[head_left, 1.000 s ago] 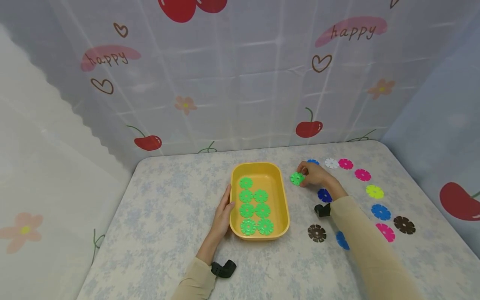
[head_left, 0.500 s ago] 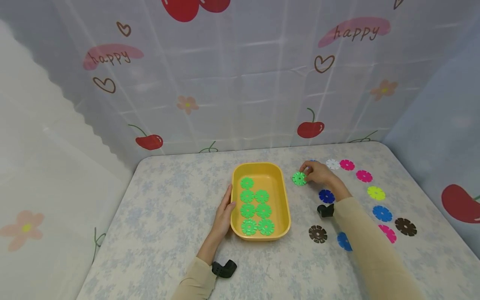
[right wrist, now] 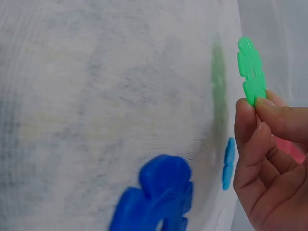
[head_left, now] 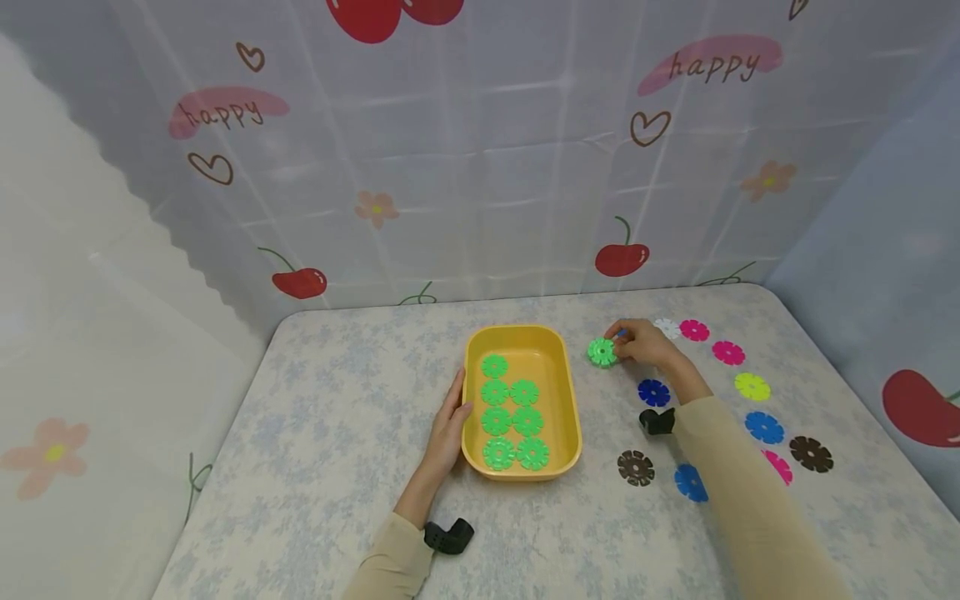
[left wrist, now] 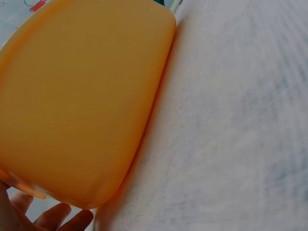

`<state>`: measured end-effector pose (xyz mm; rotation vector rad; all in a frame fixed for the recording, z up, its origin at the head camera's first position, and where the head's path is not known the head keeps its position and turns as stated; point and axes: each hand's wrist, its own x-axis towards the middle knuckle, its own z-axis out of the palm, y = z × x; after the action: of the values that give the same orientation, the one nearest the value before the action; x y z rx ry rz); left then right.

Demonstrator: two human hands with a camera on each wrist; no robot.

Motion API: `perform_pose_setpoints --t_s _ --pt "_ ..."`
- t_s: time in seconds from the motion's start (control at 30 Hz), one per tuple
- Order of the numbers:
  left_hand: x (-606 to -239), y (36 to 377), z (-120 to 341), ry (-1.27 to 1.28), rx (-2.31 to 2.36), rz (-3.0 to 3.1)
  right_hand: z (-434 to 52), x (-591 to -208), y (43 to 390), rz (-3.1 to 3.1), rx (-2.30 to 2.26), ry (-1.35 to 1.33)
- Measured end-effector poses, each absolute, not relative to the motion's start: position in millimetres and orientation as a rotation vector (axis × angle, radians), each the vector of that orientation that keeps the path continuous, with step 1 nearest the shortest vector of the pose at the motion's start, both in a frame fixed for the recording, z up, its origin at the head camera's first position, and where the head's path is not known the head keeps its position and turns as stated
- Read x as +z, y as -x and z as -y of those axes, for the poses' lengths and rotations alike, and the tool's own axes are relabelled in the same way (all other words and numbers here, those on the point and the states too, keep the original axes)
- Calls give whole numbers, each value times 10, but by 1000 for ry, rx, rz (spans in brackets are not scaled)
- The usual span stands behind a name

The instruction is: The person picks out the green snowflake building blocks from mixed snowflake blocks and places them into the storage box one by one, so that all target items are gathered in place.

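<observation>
In the head view my right hand [head_left: 643, 343] holds a green snowflake building disc [head_left: 602, 352] just right of the tray. The right wrist view shows the disc [right wrist: 251, 72] raised off the tabletop, pinched at its edge between thumb and fingers. A yellow plastic tray [head_left: 572, 408] sits mid-table, with several green snowflake discs [head_left: 528, 421] laid flat in two columns. My left hand [head_left: 447, 425] grips its left side, thumb over the rim and fingers along the outer wall. Up close in the left wrist view are the tray's outside [left wrist: 86, 96] and fingertips [left wrist: 79, 220] against it.
Loose discs lie right of the tray: dark blue [head_left: 654, 392], white [head_left: 667, 328], pink [head_left: 728, 352], yellow [head_left: 752, 386], blue [head_left: 764, 427] and brown [head_left: 635, 468]. Another blue one [right wrist: 228, 163] is near my right hand. A printed curtain [head_left: 487, 167] hangs behind the table [head_left: 315, 433].
My right hand has shifted slightly right and away from the tray, still pinching the green disc. The left hand and the tray stay put; the head view has turned slightly.
</observation>
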<state>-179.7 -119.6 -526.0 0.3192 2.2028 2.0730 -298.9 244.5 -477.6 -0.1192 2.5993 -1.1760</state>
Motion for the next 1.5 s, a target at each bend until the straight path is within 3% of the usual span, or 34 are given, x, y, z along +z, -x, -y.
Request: perform_pose_setpoints --t_s 0.73,0.97,1.23,1.5 --pt "-5247 1794 1201 -318 2082 -2203 -1737 -4139 3003 -2706 -1249 479" --pt "-5222 1790 1204 -324 2081 -2183 -1400 -4169 3010 -2726 -1104 660" --pt "-4952 1698 1201 -307 2060 -2144 -1182 -4284 2996 -2754 -977 702" --pt "-4927 1689 1204 -303 2066 -2148 -1082 -4402 2998 -2826 -810 759"
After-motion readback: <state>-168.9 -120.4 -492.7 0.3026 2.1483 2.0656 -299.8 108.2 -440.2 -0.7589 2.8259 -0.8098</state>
